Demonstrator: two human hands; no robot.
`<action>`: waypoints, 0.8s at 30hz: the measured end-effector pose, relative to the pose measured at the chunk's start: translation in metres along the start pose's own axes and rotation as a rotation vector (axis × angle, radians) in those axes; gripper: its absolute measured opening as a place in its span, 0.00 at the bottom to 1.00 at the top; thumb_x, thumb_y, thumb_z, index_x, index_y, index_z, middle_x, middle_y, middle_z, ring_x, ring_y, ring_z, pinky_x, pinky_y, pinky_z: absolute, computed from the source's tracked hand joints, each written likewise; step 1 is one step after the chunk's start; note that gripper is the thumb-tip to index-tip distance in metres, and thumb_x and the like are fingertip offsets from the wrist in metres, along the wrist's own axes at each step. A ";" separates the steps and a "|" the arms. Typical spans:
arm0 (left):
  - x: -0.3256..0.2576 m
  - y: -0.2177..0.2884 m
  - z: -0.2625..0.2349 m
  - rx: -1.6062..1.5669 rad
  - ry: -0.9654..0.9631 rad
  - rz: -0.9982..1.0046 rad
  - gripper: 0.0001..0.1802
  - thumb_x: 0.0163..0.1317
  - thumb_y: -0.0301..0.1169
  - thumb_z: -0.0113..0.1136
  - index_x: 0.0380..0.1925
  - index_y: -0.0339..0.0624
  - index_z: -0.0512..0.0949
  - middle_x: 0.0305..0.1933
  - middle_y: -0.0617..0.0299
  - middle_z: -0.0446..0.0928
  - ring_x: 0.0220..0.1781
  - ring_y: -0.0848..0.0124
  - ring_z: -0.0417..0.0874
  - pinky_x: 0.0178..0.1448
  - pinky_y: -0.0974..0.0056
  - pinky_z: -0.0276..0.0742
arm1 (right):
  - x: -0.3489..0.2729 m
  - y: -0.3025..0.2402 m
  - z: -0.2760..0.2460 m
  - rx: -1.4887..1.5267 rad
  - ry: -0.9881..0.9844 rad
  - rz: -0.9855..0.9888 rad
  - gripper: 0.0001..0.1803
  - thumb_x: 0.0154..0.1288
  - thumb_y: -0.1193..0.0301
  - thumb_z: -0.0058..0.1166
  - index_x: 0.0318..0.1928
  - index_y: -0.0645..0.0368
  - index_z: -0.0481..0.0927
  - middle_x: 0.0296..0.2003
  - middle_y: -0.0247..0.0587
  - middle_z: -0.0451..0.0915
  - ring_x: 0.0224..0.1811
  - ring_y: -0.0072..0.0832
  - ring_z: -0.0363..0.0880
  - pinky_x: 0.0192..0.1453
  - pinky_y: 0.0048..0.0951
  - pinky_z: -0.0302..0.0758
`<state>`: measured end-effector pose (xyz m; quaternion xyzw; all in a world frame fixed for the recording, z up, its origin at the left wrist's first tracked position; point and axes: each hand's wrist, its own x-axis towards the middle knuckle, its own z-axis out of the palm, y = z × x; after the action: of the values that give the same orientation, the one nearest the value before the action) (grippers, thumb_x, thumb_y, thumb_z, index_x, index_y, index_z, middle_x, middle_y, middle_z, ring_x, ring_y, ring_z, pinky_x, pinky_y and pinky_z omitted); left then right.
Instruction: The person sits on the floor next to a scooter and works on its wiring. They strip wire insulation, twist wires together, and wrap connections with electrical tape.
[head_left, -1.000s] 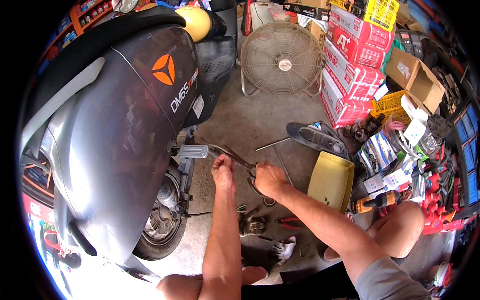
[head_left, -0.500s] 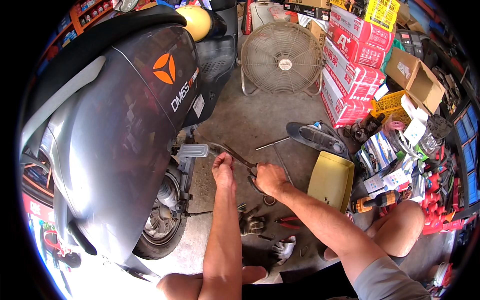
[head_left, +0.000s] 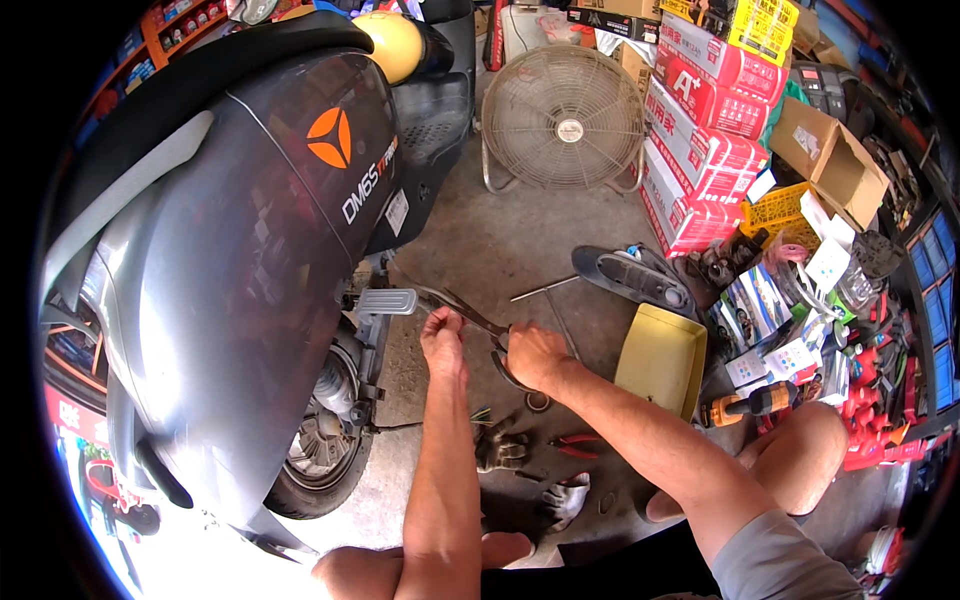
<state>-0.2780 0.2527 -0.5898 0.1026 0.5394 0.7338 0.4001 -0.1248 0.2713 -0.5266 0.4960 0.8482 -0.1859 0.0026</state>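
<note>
My right hand (head_left: 537, 355) is closed around a rusty-brown, scissors-like tool (head_left: 477, 316). Its long narrow part points up and left, and one dark curved handle shows below my fingers. Just left of it, my left hand (head_left: 443, 345) is pinched close beneath the tool's far end; what sits between its fingertips is too small to tell. Both hands are above the concrete floor, beside the grey footrest (head_left: 388, 301) of a dark grey scooter (head_left: 230, 230). The scooter's wheel (head_left: 325, 450) and hub lie to the left of my left forearm, with a thin dark cable (head_left: 400, 427) running from them.
Below my hands lie work gloves (head_left: 502, 447), red-handled pliers (head_left: 575, 446) and a ring (head_left: 538, 402). A yellow tray (head_left: 660, 362), a black cover (head_left: 635, 278) and a T-shaped metal rod (head_left: 545, 289) are to the right. Beyond stand a fan (head_left: 565, 120) and stacked red-white boxes (head_left: 705, 150).
Both hands have shifted very slightly left, the right one also a little up, with the tool still in my right hand. Nothing else has visibly moved.
</note>
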 end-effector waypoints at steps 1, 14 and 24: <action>-0.001 0.001 0.001 0.001 -0.007 0.002 0.07 0.58 0.26 0.61 0.37 0.47 0.75 0.30 0.70 0.77 0.31 0.79 0.76 0.33 0.73 0.62 | 0.001 0.000 0.001 0.001 0.005 0.009 0.22 0.56 0.62 0.55 0.45 0.67 0.76 0.43 0.55 0.80 0.46 0.45 0.81 0.49 0.39 0.78; 0.001 0.000 0.001 0.004 -0.015 0.023 0.07 0.58 0.25 0.61 0.36 0.47 0.74 0.29 0.69 0.77 0.30 0.78 0.76 0.31 0.74 0.62 | 0.000 0.007 -0.013 0.029 0.024 -0.034 0.15 0.53 0.63 0.54 0.35 0.62 0.83 0.34 0.54 0.83 0.41 0.45 0.83 0.46 0.41 0.79; 0.000 0.001 0.001 0.017 -0.018 0.020 0.07 0.59 0.27 0.62 0.36 0.47 0.75 0.30 0.69 0.78 0.31 0.79 0.77 0.33 0.74 0.63 | 0.002 0.013 -0.001 0.026 0.081 -0.077 0.17 0.53 0.60 0.59 0.35 0.62 0.80 0.30 0.54 0.82 0.36 0.49 0.82 0.42 0.45 0.78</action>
<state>-0.2777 0.2531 -0.5882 0.1176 0.5409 0.7323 0.3968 -0.1148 0.2788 -0.5295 0.4701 0.8636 -0.1765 -0.0454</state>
